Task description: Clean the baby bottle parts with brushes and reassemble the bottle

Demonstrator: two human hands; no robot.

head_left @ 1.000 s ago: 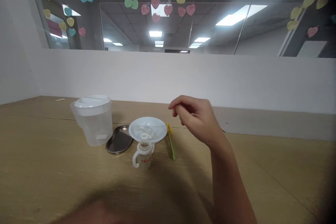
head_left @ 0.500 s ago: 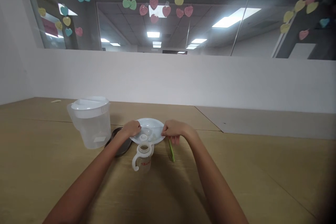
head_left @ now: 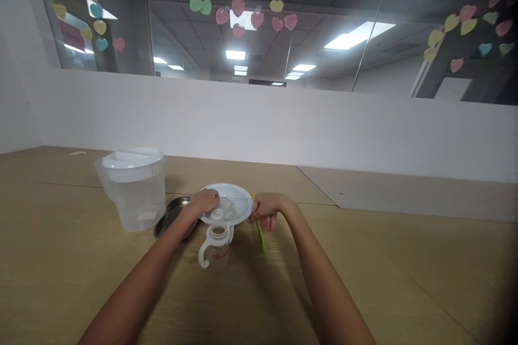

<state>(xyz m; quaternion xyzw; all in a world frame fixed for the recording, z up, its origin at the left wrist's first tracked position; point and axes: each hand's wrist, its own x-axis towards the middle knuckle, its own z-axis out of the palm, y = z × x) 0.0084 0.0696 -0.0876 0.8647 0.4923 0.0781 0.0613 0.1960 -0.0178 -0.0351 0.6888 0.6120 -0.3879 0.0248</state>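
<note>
A shallow white dish (head_left: 245, 202) sits in front of me, holding a clear dome-like piece (head_left: 229, 207) and a white ring-shaped piece (head_left: 217, 214). Over the dish's left side is my left hand (head_left: 205, 200), fingers curled closed; what they grip is hidden. Beside the right rim, my right hand (head_left: 267, 209) pinches down over a thin green stick (head_left: 261, 238), whose yellow end shows above the fingers. Closer to me stands a clear bottle (head_left: 218, 250) with white side handles and red lettering, open at the top.
A tall translucent lidded pitcher (head_left: 140, 197) stands on the left. Between it and the dish lies a dark metal tray (head_left: 174, 215), partly behind my left forearm. A small pale flat piece (head_left: 77, 153) lies farther back, and a white wall (head_left: 263, 118) closes off the table.
My right hand has shifted slightly away from the dish rim and down onto the green stick. My left hand reaches a little farther over the dish. The view has moved slightly.
</note>
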